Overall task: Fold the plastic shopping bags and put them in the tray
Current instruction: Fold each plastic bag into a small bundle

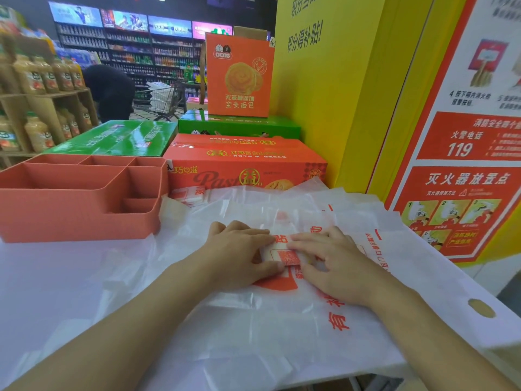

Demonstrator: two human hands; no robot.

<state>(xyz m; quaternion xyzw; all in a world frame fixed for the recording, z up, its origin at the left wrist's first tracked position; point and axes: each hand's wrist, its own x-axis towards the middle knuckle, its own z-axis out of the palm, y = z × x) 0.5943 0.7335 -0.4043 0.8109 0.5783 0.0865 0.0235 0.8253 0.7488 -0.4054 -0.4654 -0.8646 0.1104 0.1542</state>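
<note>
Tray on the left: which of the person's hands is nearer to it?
Left. The left hand presses the folded bag right of the tray; the right hand presses it from the farther side.

Both bare forearms enter from the lower edge and converge at frame centre. The left hand (239,249) and right hand (332,263) lie palm-down, fingers extended, fingertips nearly touching.
</note>
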